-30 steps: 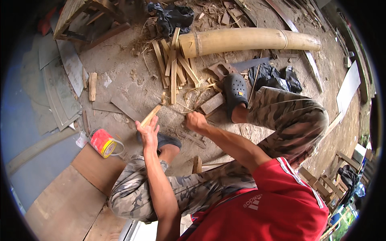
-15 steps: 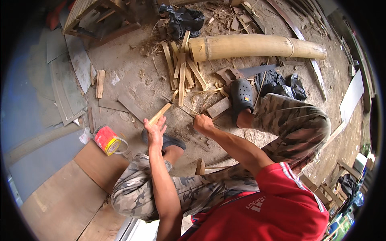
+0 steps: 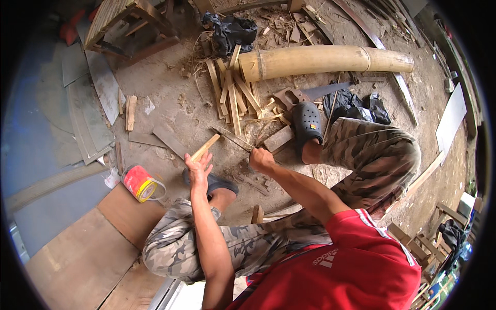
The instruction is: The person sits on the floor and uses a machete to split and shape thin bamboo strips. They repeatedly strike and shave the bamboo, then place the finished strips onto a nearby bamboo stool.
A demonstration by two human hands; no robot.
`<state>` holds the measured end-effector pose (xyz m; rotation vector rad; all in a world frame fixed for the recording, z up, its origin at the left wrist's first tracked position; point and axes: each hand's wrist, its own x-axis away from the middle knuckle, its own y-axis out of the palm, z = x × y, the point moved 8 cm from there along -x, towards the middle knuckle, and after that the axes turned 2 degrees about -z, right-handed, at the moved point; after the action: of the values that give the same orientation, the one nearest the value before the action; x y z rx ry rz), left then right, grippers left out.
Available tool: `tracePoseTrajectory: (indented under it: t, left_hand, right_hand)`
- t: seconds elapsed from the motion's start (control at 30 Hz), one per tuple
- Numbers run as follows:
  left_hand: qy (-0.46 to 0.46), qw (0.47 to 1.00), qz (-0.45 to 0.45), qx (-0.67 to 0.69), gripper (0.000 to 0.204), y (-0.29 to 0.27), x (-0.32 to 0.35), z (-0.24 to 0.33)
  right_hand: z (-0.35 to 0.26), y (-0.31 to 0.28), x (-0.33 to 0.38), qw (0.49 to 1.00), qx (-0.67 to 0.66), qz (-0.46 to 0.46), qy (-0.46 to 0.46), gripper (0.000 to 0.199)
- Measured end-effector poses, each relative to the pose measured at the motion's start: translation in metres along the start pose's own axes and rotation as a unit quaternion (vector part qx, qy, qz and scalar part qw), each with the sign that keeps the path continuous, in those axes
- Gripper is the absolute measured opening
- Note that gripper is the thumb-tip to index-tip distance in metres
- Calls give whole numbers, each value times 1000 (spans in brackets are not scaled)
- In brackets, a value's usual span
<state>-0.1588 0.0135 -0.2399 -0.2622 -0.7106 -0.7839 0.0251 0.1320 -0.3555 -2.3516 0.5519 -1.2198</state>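
My left hand [image 3: 198,168] grips a short bamboo strip [image 3: 205,148] between thumb and palm, its other fingers partly spread. The strip slants up toward the right. My right hand [image 3: 262,160] is closed round the handle of a knife [image 3: 233,138], and the handle itself is hidden in the fist. Its long, dark, narrow blade points up and left, its tip above the strip's far end. Whether blade and strip touch, I cannot tell. Just beyond both hands lies a pile of split bamboo strips [image 3: 235,101] with thin shavings.
A thick bamboo pole [image 3: 325,61] lies behind the pile. Near my right shoe [image 3: 308,123] are a handsaw [image 3: 292,96], a wooden block [image 3: 278,139] and black plastic bags [image 3: 356,107]. At left stand a red bucket [image 3: 135,182] and a wooden stool [image 3: 121,23]. Boards [image 3: 77,253] lie at lower left.
The knife blade has swung up from the strip's far end. A curled shaving seen at that end no longer shows there. My left hand holds the strip in nearly the same place.
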Motion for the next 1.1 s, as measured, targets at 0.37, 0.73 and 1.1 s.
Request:
tracePoseTrajectory:
  t: [0.37, 0.73, 1.1]
  left_hand:
    - [14, 999, -14, -37, 99, 5, -3, -8]
    - [15, 998, -30, -56, 103, 1, -13, -7]
    - [-42, 990, 30, -132, 43, -10, 33, 6]
  right_hand:
    - [-45, 0, -6, 997, 9, -1, -78, 33]
    - [-20, 16, -15, 998, 12, -11, -65, 31]
    - [-9, -57, -15, 997, 68, -47, 15, 44]
